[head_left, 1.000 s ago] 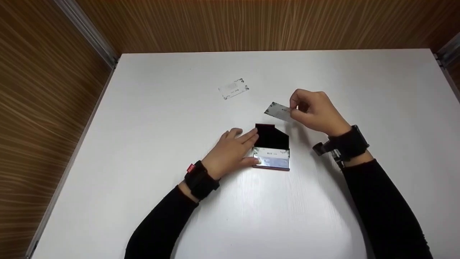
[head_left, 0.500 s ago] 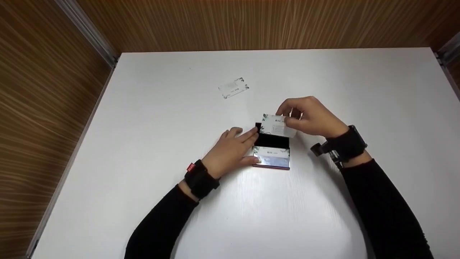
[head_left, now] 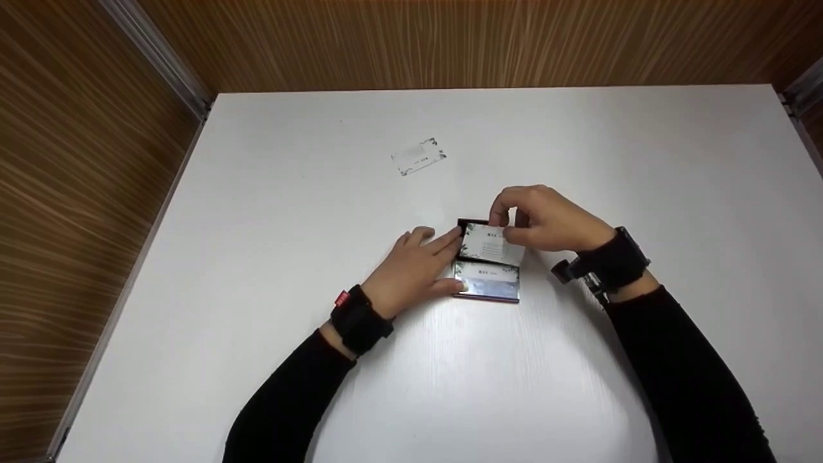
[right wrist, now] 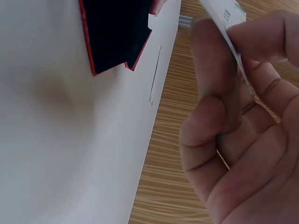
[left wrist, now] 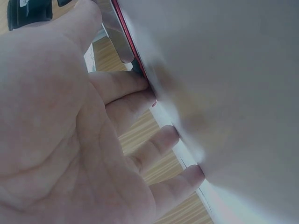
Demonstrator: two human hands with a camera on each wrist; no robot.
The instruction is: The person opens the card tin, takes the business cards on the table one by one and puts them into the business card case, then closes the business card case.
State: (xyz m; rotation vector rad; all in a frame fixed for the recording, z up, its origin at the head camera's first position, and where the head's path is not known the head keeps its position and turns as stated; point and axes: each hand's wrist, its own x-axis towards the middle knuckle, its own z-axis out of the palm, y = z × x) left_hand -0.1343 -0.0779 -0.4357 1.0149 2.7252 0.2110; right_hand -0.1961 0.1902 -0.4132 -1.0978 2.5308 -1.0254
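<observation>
A card case (head_left: 494, 290) lies unfolded on the white table, its dark lid half at the back. Its front half has a shiny pocket with a leaf-printed business card (head_left: 481, 271) showing above it. My left hand (head_left: 411, 270) rests at the case's left side, fingertips touching the lid edge and thumb on the pocket's left end. Over the lid, my right hand (head_left: 546, 222) pinches another business card (head_left: 482, 241) between thumb and fingers. In the right wrist view this card (right wrist: 229, 14) stands above the black, red-edged lid (right wrist: 114, 32).
One more business card (head_left: 419, 157) lies alone on the table (head_left: 289, 206), behind the case. Wood-grain panels (head_left: 411, 45) stand along the table's back and left side.
My right hand has carried its card left and toward me, from behind the case to over the lid. The card has turned its printed face up. My left hand stays put.
</observation>
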